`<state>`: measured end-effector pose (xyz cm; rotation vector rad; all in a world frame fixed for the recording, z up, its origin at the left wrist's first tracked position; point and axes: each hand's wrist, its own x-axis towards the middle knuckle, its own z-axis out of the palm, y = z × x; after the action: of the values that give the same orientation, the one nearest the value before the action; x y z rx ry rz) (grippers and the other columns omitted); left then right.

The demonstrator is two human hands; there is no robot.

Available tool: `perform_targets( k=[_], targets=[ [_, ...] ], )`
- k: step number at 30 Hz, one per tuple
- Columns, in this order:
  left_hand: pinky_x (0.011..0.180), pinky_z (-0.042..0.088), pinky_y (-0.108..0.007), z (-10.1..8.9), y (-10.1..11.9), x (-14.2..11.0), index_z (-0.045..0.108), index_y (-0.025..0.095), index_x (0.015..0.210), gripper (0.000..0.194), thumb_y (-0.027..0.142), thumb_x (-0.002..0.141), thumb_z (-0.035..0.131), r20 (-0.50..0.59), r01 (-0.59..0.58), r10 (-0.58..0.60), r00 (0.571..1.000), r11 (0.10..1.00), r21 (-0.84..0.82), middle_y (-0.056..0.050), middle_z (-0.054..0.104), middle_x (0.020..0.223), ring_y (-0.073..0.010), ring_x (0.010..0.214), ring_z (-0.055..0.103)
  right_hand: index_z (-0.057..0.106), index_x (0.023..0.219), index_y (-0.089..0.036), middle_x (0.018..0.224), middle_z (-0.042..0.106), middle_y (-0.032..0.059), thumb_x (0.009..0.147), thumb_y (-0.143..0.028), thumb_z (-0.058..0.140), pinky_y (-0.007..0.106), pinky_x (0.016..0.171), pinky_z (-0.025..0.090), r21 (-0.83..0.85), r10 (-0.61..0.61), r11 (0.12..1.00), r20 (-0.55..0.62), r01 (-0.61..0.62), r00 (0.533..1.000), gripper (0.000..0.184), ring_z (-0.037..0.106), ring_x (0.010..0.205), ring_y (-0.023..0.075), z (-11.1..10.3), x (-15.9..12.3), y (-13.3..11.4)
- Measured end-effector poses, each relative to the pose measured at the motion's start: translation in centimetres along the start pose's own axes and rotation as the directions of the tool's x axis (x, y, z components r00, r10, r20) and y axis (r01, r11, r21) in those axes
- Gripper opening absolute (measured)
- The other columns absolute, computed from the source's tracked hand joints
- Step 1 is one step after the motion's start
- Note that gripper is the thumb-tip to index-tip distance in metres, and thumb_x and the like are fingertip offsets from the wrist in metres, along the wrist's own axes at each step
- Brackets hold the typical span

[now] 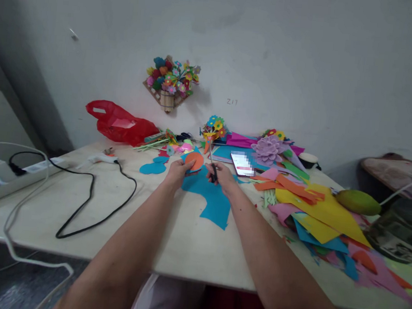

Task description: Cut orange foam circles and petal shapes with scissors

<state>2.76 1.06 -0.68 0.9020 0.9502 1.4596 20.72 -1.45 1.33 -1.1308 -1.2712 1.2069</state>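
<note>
My left hand (179,172) is closed on an orange foam circle (195,161), which lies against a sheet of blue craft foam (204,188). In my right hand (221,175) is a pair of scissors (213,169), its blades pointing up and away from me just right of the circle. Whether the blades touch the foam I cannot make out. The blue sheet hangs below both hands with a curved cut-out along its lower left edge. Several blue circles (152,167) lie on the table left of my left hand.
Right of my hands lie a phone (242,165), yellow foam scraps (317,209), a mango (358,202) and a jar (404,229). A glue gun (102,159) with a black cord (90,197) is at left. Behind are a red bag (121,124) and a purple foam flower (269,150).
</note>
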Motion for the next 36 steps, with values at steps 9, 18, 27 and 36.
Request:
perform_targets(
  k=[9, 18, 27, 36],
  targets=[
    [0.072, 0.07, -0.035, 0.47, 0.5, -0.56, 0.078, 0.018, 0.094, 0.036, 0.031, 0.072, 0.103, -0.121, -0.009, 0.009, 0.993, 1.0, -0.004, -0.008, 0.083, 0.089, -0.0288, 0.093, 0.083, 0.064, 0.078, -0.02, 0.058, 0.069, -0.0005, 0.093, -0.041, 0.086, 0.018, 0.037, 0.033, -0.031, 0.006, 1.0, 0.166, -0.001, 0.986, 0.034, 0.062, 0.046, 0.0116, 0.1, -0.64, -0.04],
    [0.075, 0.071, -0.036, 0.16, 0.31, -0.28, 0.074, 0.019, 0.086, 0.036, 0.025, 0.067, 0.104, -0.124, -0.04, 0.033, 0.992, 0.998, -0.055, -0.01, 0.083, 0.088, -0.0325, 0.103, 0.083, 0.066, 0.081, -0.02, 0.059, 0.068, -0.0014, 0.094, -0.041, 0.084, 0.019, 0.039, 0.033, -0.058, 0.013, 0.998, 0.207, -0.001, 0.978, 0.031, 0.06, 0.045, 0.0114, 0.13, -0.93, -0.22],
    [0.077, 0.071, -0.035, 0.55, 0.5, -0.71, 0.071, 0.019, 0.084, 0.035, 0.021, 0.069, 0.103, -0.127, -0.018, 0.013, 0.992, 0.999, -0.041, -0.009, 0.084, 0.09, -0.0316, 0.105, 0.083, 0.063, 0.078, -0.021, 0.059, 0.067, -0.002, 0.095, -0.046, 0.084, 0.019, 0.038, 0.032, -0.093, 0.016, 0.996, 0.226, 0.005, 0.974, 0.037, 0.059, 0.044, 0.0111, 0.29, -0.73, 0.17],
    [0.073, 0.07, -0.034, 0.6, 0.59, -0.85, 0.073, 0.02, 0.091, 0.037, 0.027, 0.071, 0.104, -0.119, -0.007, 0.003, 0.993, 0.999, -0.037, -0.007, 0.083, 0.085, -0.0302, 0.1, 0.083, 0.065, 0.08, -0.02, 0.057, 0.067, -0.0021, 0.095, -0.047, 0.083, 0.018, 0.037, 0.032, -0.053, 0.016, 0.999, 0.22, -0.005, 0.975, 0.036, 0.059, 0.042, 0.0109, 0.44, -0.8, 0.15]
  ],
)
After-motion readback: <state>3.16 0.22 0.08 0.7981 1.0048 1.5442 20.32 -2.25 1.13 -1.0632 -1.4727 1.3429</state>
